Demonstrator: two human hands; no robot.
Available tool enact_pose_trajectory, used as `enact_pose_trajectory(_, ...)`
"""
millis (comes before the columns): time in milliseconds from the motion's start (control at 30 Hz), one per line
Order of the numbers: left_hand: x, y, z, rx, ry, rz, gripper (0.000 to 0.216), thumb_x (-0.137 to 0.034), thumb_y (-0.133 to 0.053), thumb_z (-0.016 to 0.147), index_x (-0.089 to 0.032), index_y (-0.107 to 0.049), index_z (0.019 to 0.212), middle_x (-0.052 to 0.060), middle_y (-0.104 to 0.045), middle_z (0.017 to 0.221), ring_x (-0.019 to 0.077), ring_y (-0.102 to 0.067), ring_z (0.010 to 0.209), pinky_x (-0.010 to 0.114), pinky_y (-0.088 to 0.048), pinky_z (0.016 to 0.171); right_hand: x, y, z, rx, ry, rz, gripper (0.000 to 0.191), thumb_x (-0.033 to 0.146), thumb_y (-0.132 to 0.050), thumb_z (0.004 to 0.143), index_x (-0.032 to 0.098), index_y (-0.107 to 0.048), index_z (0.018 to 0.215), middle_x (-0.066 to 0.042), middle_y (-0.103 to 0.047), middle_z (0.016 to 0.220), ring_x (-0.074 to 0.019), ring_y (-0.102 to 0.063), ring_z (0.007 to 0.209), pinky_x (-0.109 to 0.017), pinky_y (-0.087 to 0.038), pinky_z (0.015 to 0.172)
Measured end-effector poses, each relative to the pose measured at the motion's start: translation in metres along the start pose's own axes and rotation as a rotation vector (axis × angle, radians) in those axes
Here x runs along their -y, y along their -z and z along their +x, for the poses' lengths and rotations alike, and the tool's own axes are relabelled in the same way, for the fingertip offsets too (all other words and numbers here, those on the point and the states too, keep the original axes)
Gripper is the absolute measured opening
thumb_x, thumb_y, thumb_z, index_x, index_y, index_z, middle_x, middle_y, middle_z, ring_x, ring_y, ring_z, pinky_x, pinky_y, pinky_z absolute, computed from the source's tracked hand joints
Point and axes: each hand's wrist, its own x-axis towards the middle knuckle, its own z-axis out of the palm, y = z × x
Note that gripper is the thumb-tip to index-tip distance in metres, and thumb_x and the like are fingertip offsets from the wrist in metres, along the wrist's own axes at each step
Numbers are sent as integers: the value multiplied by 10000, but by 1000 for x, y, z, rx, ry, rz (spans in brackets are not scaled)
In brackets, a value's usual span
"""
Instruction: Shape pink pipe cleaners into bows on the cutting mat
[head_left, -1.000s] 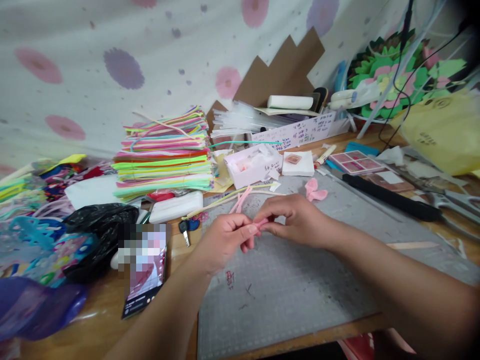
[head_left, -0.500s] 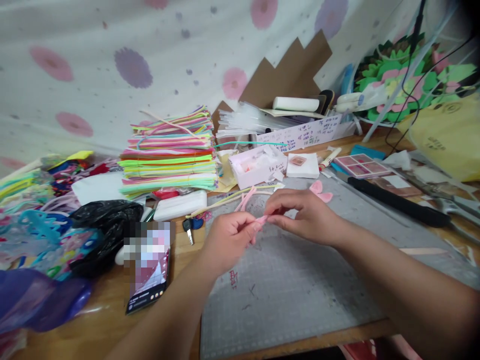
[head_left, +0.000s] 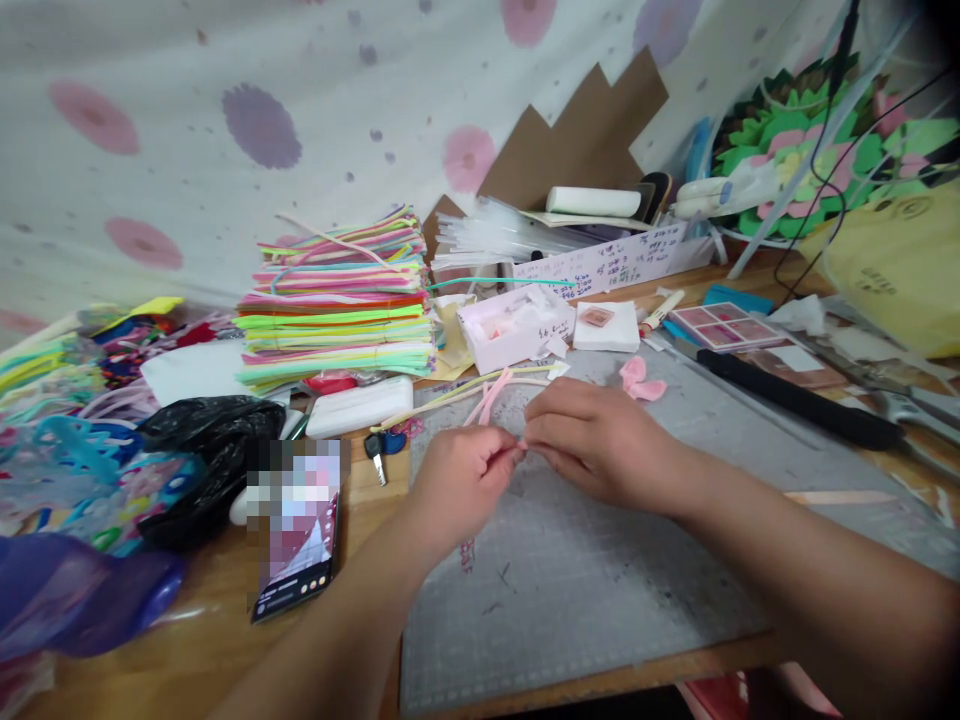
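Head cam: mid-frame, left hand point(head_left: 463, 478) and right hand point(head_left: 600, 440) meet, fingers pinched nearly closed on a mostly hidden pink bit point(head_left: 523, 444), probably so each steadies one side. Pink petal-shaped piece point(head_left: 640, 381) sits upper right of them on the grey mat point(head_left: 585, 590), likely parked out of the way.

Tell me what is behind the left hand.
Pink strips show just beyond the left hand, over the grey mat. The hand covers their near ends and the mat beneath; whether the strips reach its fingers cannot be seen.
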Motion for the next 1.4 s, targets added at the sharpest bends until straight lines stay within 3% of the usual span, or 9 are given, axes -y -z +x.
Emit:
enact_pose_trajectory(233, 0, 4, -3, 154, -195, 1, 262, -189, -538, 822, -154, -569, 564, -43, -533, 520, 82, -465, 516, 206, -312, 522, -2, 9, 5, 58, 37, 319, 111, 98, -493, 825, 130, -587, 776, -49, -580, 808, -139, -504, 771, -266, -391, 702)
enact_pose_trajectory(433, -2, 7, -5, 206, -356, -304, 274, -277, -541, 846, -147, -629, 621, -21, -557, 530, 77, -482, 512, 209, -370, 552, -9, 1, 3, 78, -160, 902, 80, 99, -560, 783, 131, -554, 710, 2, -529, 691, -96, -480, 644, -224, -386, 609)
enact_pose_trajectory(533, -3, 3, -8, 95, -243, -543, 225, -290, -568, 826, -149, -648, 670, -11, -566, 535, 83, -494, 501, 205, -386, 519, -6, -6, 1, 18, -279, 1152, 90, 140, -577, 780, 136, -537, 699, 16, -516, 674, -88, -469, 619, -215, -384, 578)
enact_pose_trajectory(667, -3, -7, -11, -81, -35, -791, 229, -333, -561, 824, -156, -622, 692, -19, -542, 521, 87, -472, 487, 211, -392, 501, 6, -16, 3, -144, -379, 1241, 101, 158, -576, 773, 150, -525, 686, 18, -530, 665, -94, -489, 620, -234, -409, 594)
enact_pose_trajectory(867, -7, -12, -12, -317, 69, -660, 269, -328, -522, 839, -163, -555, 629, -22, -515, 549, 94, -466, 526, 214, -387, 527, 25, -26, 8, -390, -481, 881, 108, 174, -529, 785, 168, -508, 679, -1, -532, 686, -123, -504, 641, -271, -420, 600)
enact_pose_trajectory(1033, -13, -12, -13, -405, 119, -513, 242, -306, -490, 850, -164, -574, 673, -24, -513, 575, 102, -469, 559, 219, -384, 551, 31, -28, 8, -475, -353, 363, 125, 77, -499, 770, 170, -522, 690, -17, -555, 673, -139, -510, 664, -282, -424, 625)
enact_pose_trajectory(1200, -6, -19, -8, -314, 208, -527, 297, -341, -503, 829, -162, -526, 593, -33, -471, 522, 97, -436, 520, 219, -335, 495, 16, -29, -2, -328, 0, -134, 111, 73, -494, 793, 151, -571, 806, -94, -614, 832, -211, -535, 815, -369, -475, 710)
enact_pose_trajectory(1300, 2, -23, -2, -176, 320, -609, 235, -332, -525, 800, -160, -560, 643, -31, -499, 527, 95, -450, 492, 218, -334, 474, 4, -29, -7, -215, 167, -216, 140, 91, -472, 831, 154, -578, 897, -115, -603, 1030, -243, -523, 1018, -411, -478, 845)
enact_pose_trajectory(1400, 5, -22, 1, -60, 392, -666, 208, -317, -525, 787, -159, -563, 658, -33, -496, 510, 88, -434, 456, 216, -326, 459, -3, -27, -8, -124, 199, -214, 166, 93, -442, 857, 174, -570, 924, -83, -615, 1048, -215, -557, 979, -455, -435, 940)
